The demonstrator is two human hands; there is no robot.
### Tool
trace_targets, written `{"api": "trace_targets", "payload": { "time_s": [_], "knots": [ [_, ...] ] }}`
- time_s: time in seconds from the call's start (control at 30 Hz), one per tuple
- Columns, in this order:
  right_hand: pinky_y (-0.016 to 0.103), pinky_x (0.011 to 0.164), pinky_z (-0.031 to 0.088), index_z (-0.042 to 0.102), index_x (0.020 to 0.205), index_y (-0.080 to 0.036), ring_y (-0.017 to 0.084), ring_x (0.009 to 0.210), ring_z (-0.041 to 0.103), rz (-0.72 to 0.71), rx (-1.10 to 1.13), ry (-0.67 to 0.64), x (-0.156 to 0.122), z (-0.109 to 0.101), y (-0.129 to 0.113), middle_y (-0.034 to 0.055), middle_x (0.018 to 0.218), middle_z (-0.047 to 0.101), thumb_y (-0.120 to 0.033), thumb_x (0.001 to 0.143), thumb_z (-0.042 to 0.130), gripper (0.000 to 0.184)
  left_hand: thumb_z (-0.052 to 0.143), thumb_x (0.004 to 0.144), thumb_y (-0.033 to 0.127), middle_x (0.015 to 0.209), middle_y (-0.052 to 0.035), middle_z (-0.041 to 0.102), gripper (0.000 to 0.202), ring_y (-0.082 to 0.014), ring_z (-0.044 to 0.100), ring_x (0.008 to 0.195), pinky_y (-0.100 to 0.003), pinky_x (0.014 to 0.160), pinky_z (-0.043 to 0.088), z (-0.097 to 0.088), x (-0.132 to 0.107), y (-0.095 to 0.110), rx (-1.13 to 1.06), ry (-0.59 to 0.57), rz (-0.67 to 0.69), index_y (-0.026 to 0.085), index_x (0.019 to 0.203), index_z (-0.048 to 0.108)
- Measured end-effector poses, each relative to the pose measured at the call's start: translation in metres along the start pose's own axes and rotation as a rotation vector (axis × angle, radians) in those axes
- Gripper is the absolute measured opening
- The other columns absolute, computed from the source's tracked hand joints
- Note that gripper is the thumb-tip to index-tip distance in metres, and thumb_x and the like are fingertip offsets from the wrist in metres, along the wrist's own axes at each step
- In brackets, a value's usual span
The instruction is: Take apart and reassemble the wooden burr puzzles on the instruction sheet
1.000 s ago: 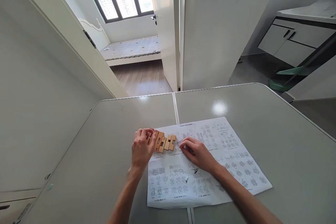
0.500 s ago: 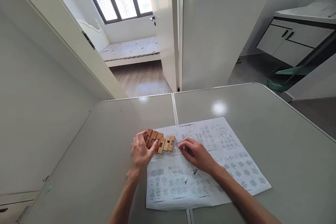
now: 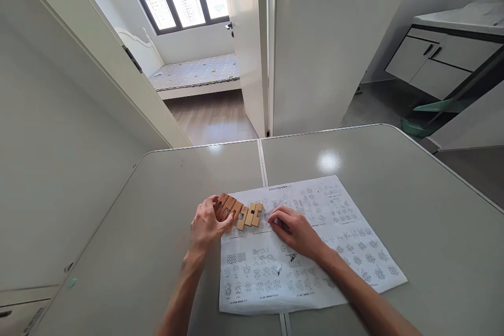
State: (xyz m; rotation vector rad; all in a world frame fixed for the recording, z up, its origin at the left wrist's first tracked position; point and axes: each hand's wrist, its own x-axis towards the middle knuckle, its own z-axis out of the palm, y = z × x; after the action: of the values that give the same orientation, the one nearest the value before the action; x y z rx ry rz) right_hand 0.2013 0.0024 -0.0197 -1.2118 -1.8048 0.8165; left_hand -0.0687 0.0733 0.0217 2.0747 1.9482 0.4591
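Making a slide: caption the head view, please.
Left hand clasping reddish wooden blocks beside paler ones, right hand over a printed sheet.

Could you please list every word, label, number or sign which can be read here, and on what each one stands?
No text can be read with certainty.
Paper sheet: a title line near its far edge and short captions among the drawings, all too small and blurred.
Wooden blocks: any marks on them are too small to read.

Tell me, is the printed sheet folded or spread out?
Spread out: the printed sheet lies open on the table, its rows of small drawings showing.
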Motion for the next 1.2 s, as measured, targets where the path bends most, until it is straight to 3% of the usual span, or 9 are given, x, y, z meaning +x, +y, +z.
{"api": "trace_targets", "payload": {
  "time_s": [0.33,0.63,1.07,1.2],
  "knots": [
    [0.029,0.068,0.051,0.066,0.099,-0.026,0.018,0.080,0.064,0.008,0.004,-0.012,-0.001,0.001,0.001,0.0046,0.104,0.070,-0.016,0.102,0.055,0.016,0.071,0.076,0.043,0.122,-0.0124,0.071,0.052,-0.0324,0.068,0.114,-0.040,0.085,0.054,-0.023,0.008,0.015,0.172,-0.176,-0.081,0.020,0.120,0.057],
    [0.031,0.069,0.052,0.067,0.098,-0.026,0.019,0.081,0.064,0.008,0.001,-0.005,0.000,-0.001,-0.001,0.0045,0.103,0.070,-0.018,0.102,0.054,0.015,0.071,0.075,0.041,0.123,-0.0122,0.072,0.050,-0.0320,0.066,0.118,-0.040,0.090,0.053,-0.025,0.001,0.014,0.167,-0.182,-0.100,0.020,0.118,0.057],
    [0.032,0.071,0.052,0.067,0.098,-0.026,0.020,0.081,0.063,-0.010,-0.021,-0.006,-0.001,0.000,0.000,0.0052,0.102,0.070,-0.016,0.102,0.055,0.016,0.066,0.078,0.040,0.123,-0.0107,0.071,0.047,-0.0324,0.068,0.115,-0.043,0.085,0.057,-0.032,-0.066,-0.012,0.171,-0.158,-0.070,0.021,0.120,0.056],
    [0.032,0.070,0.052,0.067,0.098,-0.026,0.020,0.081,0.063,-0.009,-0.016,-0.004,0.000,0.000,-0.001,0.0052,0.102,0.070,-0.016,0.102,0.054,0.017,0.068,0.078,0.034,0.118,-0.0093,0.072,0.047,-0.0314,0.071,0.107,-0.041,0.081,0.059,-0.031,-0.092,-0.013,0.132,-0.141,0.032,0.023,0.121,0.055]
  ]
}}
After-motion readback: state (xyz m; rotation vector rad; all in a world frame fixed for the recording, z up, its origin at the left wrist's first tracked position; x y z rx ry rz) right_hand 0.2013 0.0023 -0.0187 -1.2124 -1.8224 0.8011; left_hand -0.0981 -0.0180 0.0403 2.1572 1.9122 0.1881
